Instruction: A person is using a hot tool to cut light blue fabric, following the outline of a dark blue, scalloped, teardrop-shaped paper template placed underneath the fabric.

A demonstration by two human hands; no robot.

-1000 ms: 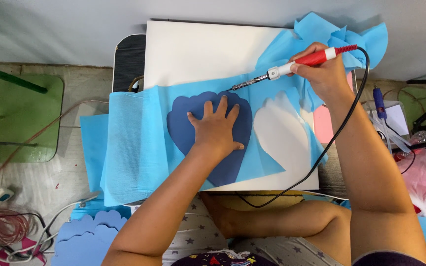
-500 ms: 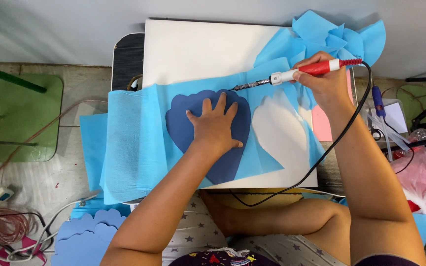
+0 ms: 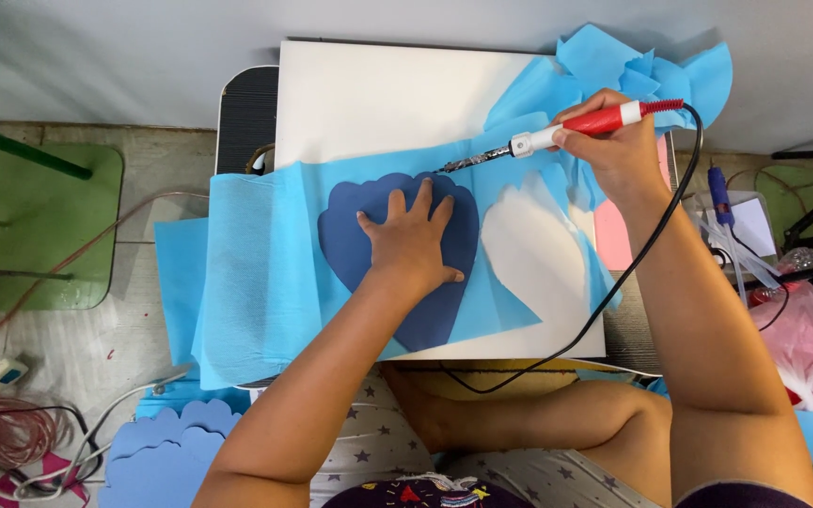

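White board (image 3: 378, 94) on the stand, light blue sheet (image 3: 265, 273) draped over it; dark blue shell-shaped template (image 3: 340, 235) on the sheet — my left hand (image 3: 413, 245) pressed flat on it, fingers spread; my right hand (image 3: 618, 150) gripping the red-handled hot cutter (image 3: 566, 132) — tip at the template's upper edge.

You are working in an informal home craft workshop: white board (image 3: 378, 103) on the floor, light-blue fabric offcuts (image 3: 651, 71), cut scalloped pieces (image 3: 157, 456), tangled cables (image 3: 11, 433), concrete floor (image 3: 77, 339).
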